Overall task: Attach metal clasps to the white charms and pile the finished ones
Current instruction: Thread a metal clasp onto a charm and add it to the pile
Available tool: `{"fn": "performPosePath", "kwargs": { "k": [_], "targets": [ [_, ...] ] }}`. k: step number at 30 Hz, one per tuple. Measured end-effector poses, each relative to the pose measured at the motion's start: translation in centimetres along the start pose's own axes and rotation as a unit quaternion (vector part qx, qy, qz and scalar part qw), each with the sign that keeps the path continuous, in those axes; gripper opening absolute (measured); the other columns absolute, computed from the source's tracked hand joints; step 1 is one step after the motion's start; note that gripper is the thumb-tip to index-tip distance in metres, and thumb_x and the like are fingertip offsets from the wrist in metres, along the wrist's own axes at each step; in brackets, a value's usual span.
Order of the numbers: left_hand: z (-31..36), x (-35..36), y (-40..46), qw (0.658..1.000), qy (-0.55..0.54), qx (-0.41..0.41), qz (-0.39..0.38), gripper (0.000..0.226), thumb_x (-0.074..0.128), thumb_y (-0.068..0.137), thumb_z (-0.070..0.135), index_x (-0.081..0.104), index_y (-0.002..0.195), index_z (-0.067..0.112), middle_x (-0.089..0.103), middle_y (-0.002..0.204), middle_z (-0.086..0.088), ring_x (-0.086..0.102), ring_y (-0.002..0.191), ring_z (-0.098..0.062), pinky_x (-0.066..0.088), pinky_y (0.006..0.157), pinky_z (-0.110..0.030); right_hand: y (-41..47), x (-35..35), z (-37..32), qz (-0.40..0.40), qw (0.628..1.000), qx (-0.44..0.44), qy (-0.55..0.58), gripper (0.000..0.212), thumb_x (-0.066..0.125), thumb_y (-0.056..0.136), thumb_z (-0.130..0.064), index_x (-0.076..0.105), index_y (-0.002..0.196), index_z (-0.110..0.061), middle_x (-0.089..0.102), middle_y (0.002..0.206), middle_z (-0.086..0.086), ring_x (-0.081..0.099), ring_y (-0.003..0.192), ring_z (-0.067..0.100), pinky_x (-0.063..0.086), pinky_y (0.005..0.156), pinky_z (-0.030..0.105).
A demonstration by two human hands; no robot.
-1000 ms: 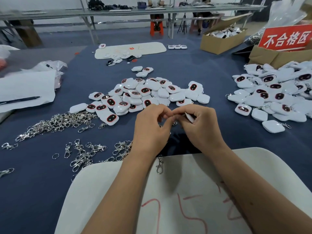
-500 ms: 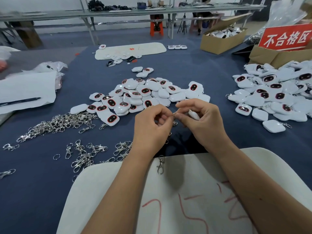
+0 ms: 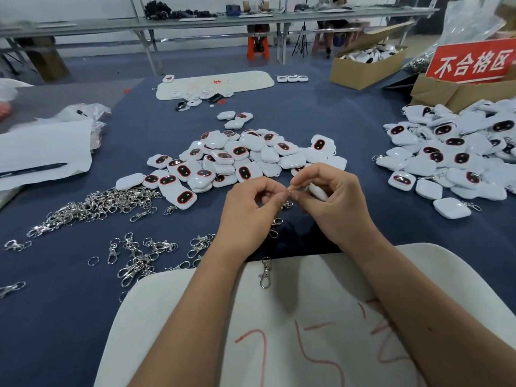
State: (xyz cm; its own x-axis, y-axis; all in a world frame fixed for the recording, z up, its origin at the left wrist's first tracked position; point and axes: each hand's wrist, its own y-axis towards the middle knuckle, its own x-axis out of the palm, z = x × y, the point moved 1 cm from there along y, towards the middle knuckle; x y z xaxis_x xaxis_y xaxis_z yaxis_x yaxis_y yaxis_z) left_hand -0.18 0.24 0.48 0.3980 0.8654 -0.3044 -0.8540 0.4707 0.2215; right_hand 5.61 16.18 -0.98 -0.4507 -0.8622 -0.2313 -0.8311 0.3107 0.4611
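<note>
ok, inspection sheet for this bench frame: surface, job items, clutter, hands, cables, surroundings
Surface: blue cloth; white board at the near edge.
Job items: charm pile at centre; second charm pile to the right; clasp heap to the left; one clasp on the board.
Clutter: paper with pen; cardboard box; red sign.
Hands: left hand pinches a small ring; right hand holds a charm.
Cables: nothing seen.
Surroundings: long benches behind.
</note>
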Motion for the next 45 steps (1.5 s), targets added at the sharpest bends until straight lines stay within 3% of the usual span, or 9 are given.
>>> {"fn": "performPosePath", "kwargs": {
  "k": [6, 11, 15, 24, 27, 31, 37, 42, 45],
  "targets": [
    [-0.08, -0.04, 0.1, 1.0, 0.023, 0.005, -0.011, 0.019, 0.067, 0.095, 0.012, 0.07, 0.079, 0.023, 0.061, 0.066, 0.005, 0.053, 0.065, -0.011, 0.045, 0.064, -0.027, 0.02, 0.17, -0.2, -0.009, 0.999, -0.033, -0.021, 0.016, 0.081, 0.084, 0.005, 0.07, 0.087, -0.005, 0.072, 0.081, -0.001, 0.064, 0.069, 0.004, 0.047, 0.068, 0.012],
    [-0.25, 0.07, 0.02, 0.996, 0.089, 0.029, -0.005, 0.019, 0.068, 0.095, 0.015, 0.068, 0.078, 0.025, 0.06, 0.061, 0.013, 0.051, 0.056, 0.0, 0.039, 0.055, -0.012, -0.06, 0.25, -0.18, -0.025, 0.997, -0.044, -0.05, 0.021, 0.078, 0.084, 0.007, 0.069, 0.086, -0.011, 0.07, 0.08, -0.006, 0.055, 0.066, 0.01, 0.044, 0.065, 0.02],
    [-0.18, -0.14, 0.01, 0.992, 0.118, 0.055, 0.004, 0.018, 0.07, 0.09, 0.011, 0.07, 0.078, 0.023, 0.065, 0.063, 0.013, 0.056, 0.057, 0.001, 0.041, 0.055, -0.009, -0.24, 0.39, -0.25, -0.031, 0.993, -0.067, -0.094, 0.025, 0.077, 0.082, 0.009, 0.067, 0.085, -0.014, 0.058, 0.07, -0.022, 0.047, 0.063, 0.006, 0.035, 0.062, 0.013],
    [-0.12, -0.33, -0.25, 0.995, 0.089, 0.049, 0.008, 0.016, 0.073, 0.084, 0.006, 0.071, 0.076, 0.019, 0.066, 0.065, 0.015, 0.056, 0.057, 0.001, 0.043, 0.055, -0.01, -0.34, 0.6, -0.39, -0.027, 0.989, -0.089, -0.112, 0.024, 0.075, 0.083, 0.008, 0.069, 0.089, -0.014, 0.064, 0.076, -0.022, 0.057, 0.069, 0.006, 0.038, 0.066, 0.01],
    [0.04, -0.17, -0.29, 0.996, 0.051, 0.054, 0.038, 0.016, 0.072, 0.084, 0.006, 0.072, 0.075, 0.019, 0.068, 0.067, 0.008, 0.054, 0.057, 0.001, 0.043, 0.055, -0.01, 0.0, 0.44, -0.22, -0.03, 0.997, -0.035, -0.064, 0.02, 0.074, 0.092, 0.0, 0.074, 0.102, -0.017, 0.074, 0.087, -0.011, 0.065, 0.074, 0.014, 0.05, 0.07, 0.025],
    [0.08, -0.25, -0.19, 0.995, 0.03, 0.068, 0.065, 0.017, 0.071, 0.086, 0.007, 0.072, 0.077, 0.021, 0.068, 0.072, 0.005, 0.057, 0.061, -0.007, 0.046, 0.06, -0.012, 0.25, 0.41, 0.05, -0.095, 0.994, -0.002, -0.056, 0.016, 0.066, 0.102, -0.012, 0.078, 0.098, -0.021, 0.067, 0.073, -0.025, 0.06, 0.067, -0.001, 0.042, 0.066, 0.008],
    [0.08, -0.22, -0.1, 0.994, 0.033, 0.082, 0.067, 0.013, 0.071, 0.088, 0.006, 0.071, 0.08, 0.017, 0.07, 0.075, 0.003, 0.063, 0.071, -0.017, 0.048, 0.062, -0.015, 0.22, 0.17, 0.1, -0.09, 0.996, 0.011, -0.002, 0.011, 0.071, 0.098, -0.009, 0.078, 0.093, -0.015, 0.064, 0.066, -0.023, 0.055, 0.059, -0.002, 0.039, 0.06, 0.005],
    [0.09, -0.22, -0.2, 0.992, 0.038, 0.099, 0.061, 0.014, 0.07, 0.088, 0.005, 0.071, 0.081, 0.017, 0.069, 0.074, 0.005, 0.062, 0.069, -0.015, 0.046, 0.062, -0.014, 0.11, 0.11, 0.05, -0.048, 0.999, 0.011, 0.02, 0.011, 0.076, 0.093, -0.012, 0.078, 0.087, -0.021, 0.069, 0.071, -0.009, 0.047, 0.062, 0.007, 0.04, 0.061, 0.024],
    [0.12, -0.33, -0.18, 0.991, 0.053, 0.111, 0.055, 0.013, 0.069, 0.089, 0.008, 0.071, 0.083, 0.019, 0.069, 0.075, 0.008, 0.063, 0.07, -0.012, 0.048, 0.063, -0.016, 0.05, 0.05, 0.16, -0.032, 0.999, 0.005, 0.014, 0.012, 0.076, 0.093, -0.012, 0.076, 0.086, -0.021, 0.067, 0.071, -0.007, 0.045, 0.062, 0.012, 0.039, 0.059, 0.028]
  ]
}}
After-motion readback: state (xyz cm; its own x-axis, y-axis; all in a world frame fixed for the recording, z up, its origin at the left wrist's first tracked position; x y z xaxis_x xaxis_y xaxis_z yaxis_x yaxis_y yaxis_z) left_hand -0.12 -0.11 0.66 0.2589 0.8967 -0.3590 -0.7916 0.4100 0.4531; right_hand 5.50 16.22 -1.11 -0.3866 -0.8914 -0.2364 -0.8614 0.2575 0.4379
